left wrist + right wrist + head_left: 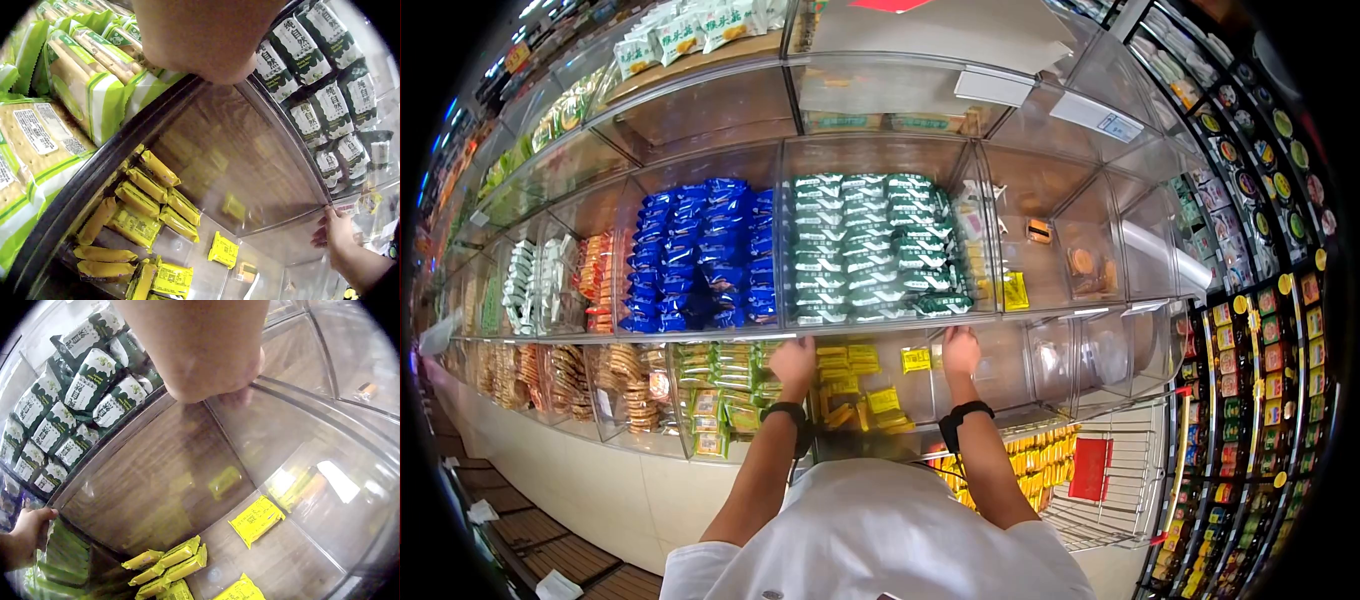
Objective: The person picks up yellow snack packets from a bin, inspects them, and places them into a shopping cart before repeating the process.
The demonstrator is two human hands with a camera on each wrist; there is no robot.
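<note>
My left hand (793, 364) grips the lower front edge of the clear bin (880, 330) at its left corner. At the right corner my right hand (962, 352) holds the same edge, its fingers curled at the rim in the left wrist view. Stacked dark green-and-white packets (870, 250) fill this bin in columns. Below and between my hands is a lower clear bin with several yellow snack packets (137, 222), mostly heaped at its left. One yellow packet (257, 520) lies apart from the heap. Each hand's own fingers are largely hidden by the wrist in its wrist view.
Blue packets (700, 255) stand in the bin to the left. Green-wrapped crackers (87, 81) sit beside the lower bin's left wall. A wire shopping cart (1115, 480) with yellow packets stands at the lower right, near dark racks (1250, 330) of goods.
</note>
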